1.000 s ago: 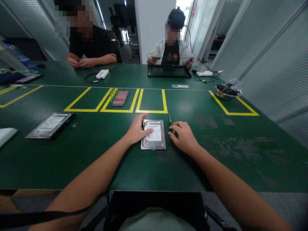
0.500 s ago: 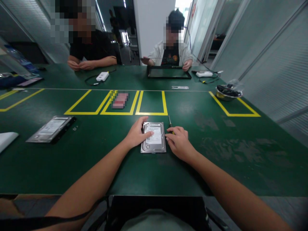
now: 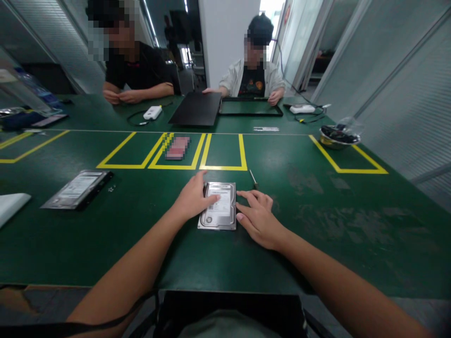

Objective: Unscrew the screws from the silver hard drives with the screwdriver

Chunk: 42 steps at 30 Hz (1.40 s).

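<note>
Louvered glass partitions [image 3: 398, 70] and a pale pillar [image 3: 229, 42] stand behind the green table [image 3: 334, 253].

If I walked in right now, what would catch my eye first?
Probably the silver hard drive in front of the wearer, with the left hand over its left side and the right hand at its right edge. Next, the bright yellow tape outlines beyond it, and the large black panel at the table's far side.

readable text: none | near hard drive [image 3: 215, 223]: white printed label [image 3: 224, 206], lettering too small to read | far-left hard drive [image 3: 58, 203]: pale label [image 3: 80, 188], print illegible | seated person's black top [image 3: 251, 80]: orange-and-red print [image 3: 259, 86], no legible wording | red mark [image 3: 287, 14] near doorway: blurred
</note>
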{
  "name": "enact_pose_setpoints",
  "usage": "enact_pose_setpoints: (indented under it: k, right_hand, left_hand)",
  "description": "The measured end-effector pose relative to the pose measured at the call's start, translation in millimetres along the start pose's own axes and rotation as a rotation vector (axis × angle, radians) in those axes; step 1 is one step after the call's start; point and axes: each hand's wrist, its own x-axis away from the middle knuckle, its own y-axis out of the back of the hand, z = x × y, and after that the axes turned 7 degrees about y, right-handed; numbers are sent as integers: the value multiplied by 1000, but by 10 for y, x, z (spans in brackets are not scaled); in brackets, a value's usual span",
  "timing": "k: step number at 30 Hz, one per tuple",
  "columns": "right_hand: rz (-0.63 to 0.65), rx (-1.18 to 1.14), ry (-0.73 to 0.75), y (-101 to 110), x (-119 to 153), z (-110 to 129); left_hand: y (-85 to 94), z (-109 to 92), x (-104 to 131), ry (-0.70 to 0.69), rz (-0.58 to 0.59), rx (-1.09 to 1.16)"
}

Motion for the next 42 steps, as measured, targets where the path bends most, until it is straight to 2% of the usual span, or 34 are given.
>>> enact_pose_setpoints:
  k: [4, 7, 9, 13, 16, 21, 31, 38, 42]
  right_hand:
    - [84, 42, 147, -42, 20, 116]
    - [103, 61, 196, -87, 32, 141]
    - [76, 64, 182, -110, 33, 114]
    - [-57, 53, 68, -128, 20, 26]
    - [-132, 27, 9, -121, 8, -12]
    - [-166, -14, 26, -106, 18, -17]
    - [-174, -1, 41, -95, 47, -30]
    - [-171, -34, 68, -109, 62, -14]
    - [-166, -56, 80, -104, 64, 4]
  left_hand:
    - [187, -153, 162, 122, 27, -236]
    - [242, -268, 261, 106, 73, -313]
    - [236, -320, 300, 88, 103, -369]
    - [169, -365, 323, 78, 159, -451]
    - [112, -399, 328, 97, 151, -516]
    - [82, -474, 339, 114, 139, -580]
    - [85, -427, 321, 140, 133, -634]
    - [113, -433, 385, 126, 140, -648]
    - [147, -369, 438, 118, 126, -639]
